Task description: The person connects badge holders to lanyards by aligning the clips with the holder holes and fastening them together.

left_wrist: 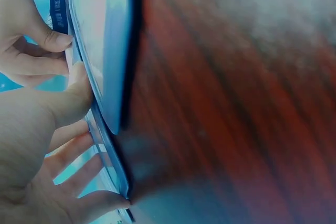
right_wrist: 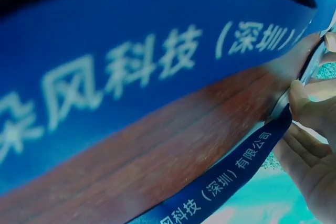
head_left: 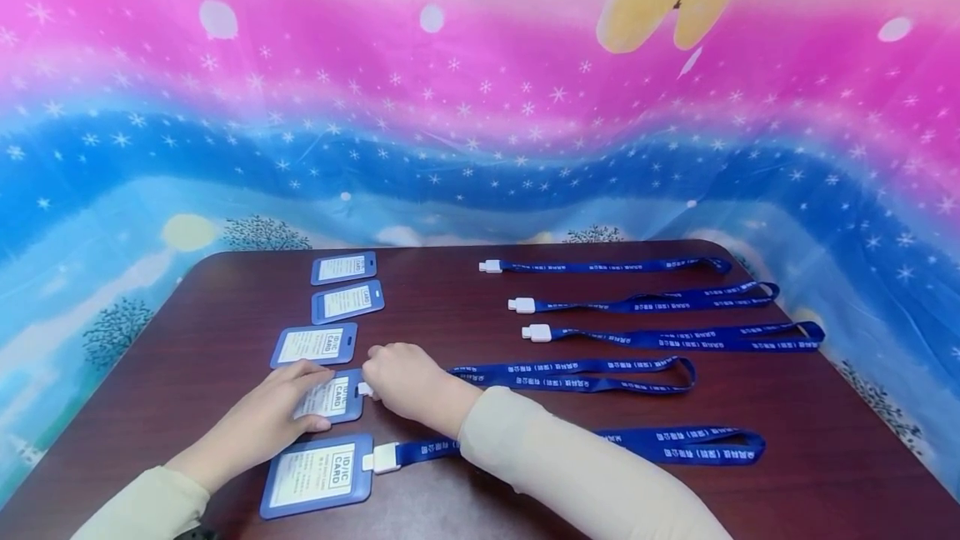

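Card holder (head_left: 339, 398) and white clip (head_left: 365, 389) meet on the tabletop (head_left: 435, 298).
Left hand (head_left: 273, 408) grips the card holder's edges; right hand (head_left: 405, 380) pinches the white clip, whose blue lanyard (head_left: 600, 375) lies rightward.

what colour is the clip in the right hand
The clip is white; the head view shows it best.

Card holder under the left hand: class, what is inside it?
Inside the holder, a white card printed ID/IC CARD shows; the left hand covers its left part, which cannot be seen.
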{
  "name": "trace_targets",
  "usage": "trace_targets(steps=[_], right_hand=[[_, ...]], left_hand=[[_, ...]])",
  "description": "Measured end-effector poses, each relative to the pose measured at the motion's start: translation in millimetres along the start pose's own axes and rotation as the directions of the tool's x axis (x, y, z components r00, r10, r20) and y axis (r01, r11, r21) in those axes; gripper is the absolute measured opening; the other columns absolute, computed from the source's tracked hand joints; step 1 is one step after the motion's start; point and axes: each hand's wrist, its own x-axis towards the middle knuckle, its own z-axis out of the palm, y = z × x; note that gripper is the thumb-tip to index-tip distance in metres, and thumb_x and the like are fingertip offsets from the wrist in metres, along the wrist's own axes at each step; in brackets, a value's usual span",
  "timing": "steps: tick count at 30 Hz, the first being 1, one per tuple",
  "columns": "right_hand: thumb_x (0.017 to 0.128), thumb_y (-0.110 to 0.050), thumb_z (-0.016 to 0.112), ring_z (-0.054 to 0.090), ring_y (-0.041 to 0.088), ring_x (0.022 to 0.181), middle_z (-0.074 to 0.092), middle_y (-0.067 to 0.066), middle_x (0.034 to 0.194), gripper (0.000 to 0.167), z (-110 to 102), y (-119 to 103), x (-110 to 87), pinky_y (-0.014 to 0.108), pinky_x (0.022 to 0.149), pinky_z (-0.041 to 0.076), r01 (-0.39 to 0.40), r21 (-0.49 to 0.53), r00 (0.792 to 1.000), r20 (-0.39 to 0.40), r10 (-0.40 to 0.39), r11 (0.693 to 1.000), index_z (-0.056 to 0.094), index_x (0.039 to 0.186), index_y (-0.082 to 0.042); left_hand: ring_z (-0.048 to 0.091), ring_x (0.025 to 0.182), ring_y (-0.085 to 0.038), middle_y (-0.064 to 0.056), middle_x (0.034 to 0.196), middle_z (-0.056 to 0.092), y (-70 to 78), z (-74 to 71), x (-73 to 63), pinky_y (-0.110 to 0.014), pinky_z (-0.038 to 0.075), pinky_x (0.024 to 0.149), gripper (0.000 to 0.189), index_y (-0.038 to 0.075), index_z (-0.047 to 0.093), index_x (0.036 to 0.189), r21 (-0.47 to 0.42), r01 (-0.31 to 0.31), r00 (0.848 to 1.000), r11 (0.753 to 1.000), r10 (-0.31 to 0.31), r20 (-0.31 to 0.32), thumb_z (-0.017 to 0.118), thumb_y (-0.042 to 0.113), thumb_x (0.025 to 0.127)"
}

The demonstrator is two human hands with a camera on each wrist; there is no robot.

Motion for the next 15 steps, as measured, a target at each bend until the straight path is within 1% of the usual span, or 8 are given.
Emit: trace_targets(steps=[4,10,15], right_hand=[[0.093,-0.029,0.072,0.065,0.008,0.082,0.068,-0.002,0.097,0.018,-0.9,-1.2,-0.2,0.02,0.078,0.055,-0.02,0.016,1.0,0.01,0.02,1.0,0.079,0.107,-0.021],[0.092,-0.029,0.073,0.065,0.008,0.085,0.068,-0.002,0.099,0.017,-1.5,-3.7,-0.4,0.02,0.078,0.054,-0.026,0.002,1.0,0.014,0.026,1.0,0.079,0.107,-0.024],[0.091,-0.03,0.074,0.066,0.008,0.088,0.069,-0.002,0.103,0.019,0.1,-6.0,-0.7,0.019,0.078,0.054,-0.02,-0.009,1.0,-0.003,0.02,1.0,0.078,0.109,-0.025]], left_hand=[[0.057,0.108,-0.029,-0.012,0.121,0.061,0.2,0.2,0.8,-0.049,0.051,0.093,0.063,-0.002,0.065,0.126,-0.005,-0.017,1.0,1.0,0.016,-0.018,0.086,0.028,0.076],[0.057,0.11,-0.031,-0.013,0.121,0.062,-1.2,2.5,-0.5,-0.051,0.05,0.093,0.061,-0.003,0.065,0.125,0.013,-0.043,0.998,0.999,0.044,-0.052,0.086,0.027,0.077],[0.057,0.109,-0.032,-0.013,0.121,0.062,0.9,2.6,-0.2,-0.051,0.05,0.092,0.061,-0.003,0.065,0.125,0.008,-0.039,0.997,0.999,0.039,-0.06,0.086,0.027,0.076]])
